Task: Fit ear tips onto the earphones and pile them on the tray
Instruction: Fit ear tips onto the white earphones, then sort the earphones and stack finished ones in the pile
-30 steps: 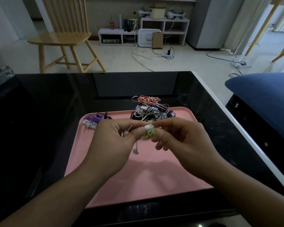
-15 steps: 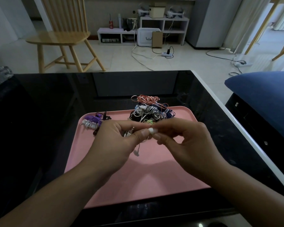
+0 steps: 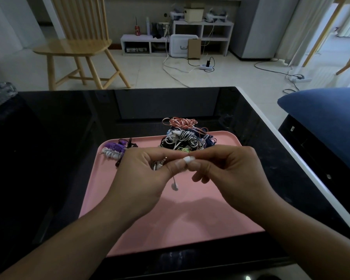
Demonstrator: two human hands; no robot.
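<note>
Over the pink tray (image 3: 170, 223) both my hands meet. My left hand (image 3: 141, 178) grips a coiled white earphone set with its jack plug (image 3: 163, 160) sticking out; one white earbud (image 3: 174, 186) dangles below on its cord. My right hand (image 3: 226, 170) pinches a small white ear tip (image 3: 187, 159) against my left thumb. A pile of coiled earphones (image 3: 185, 136) in black-white, orange and blue lies at the tray's far edge. A purple and white coiled set (image 3: 114, 150) lies at the far left corner.
The tray sits on a glossy black table (image 3: 55, 142) with a white right edge. A blue cushion (image 3: 327, 126) lies to the right. Beyond the table stand a wooden chair (image 3: 79, 45), low shelves and floor cables.
The green-yellow cord seen between my fingers a second ago is no longer held. My hands rose slightly and pressed closer, with the white ear tip now pinched between the thumbs.
</note>
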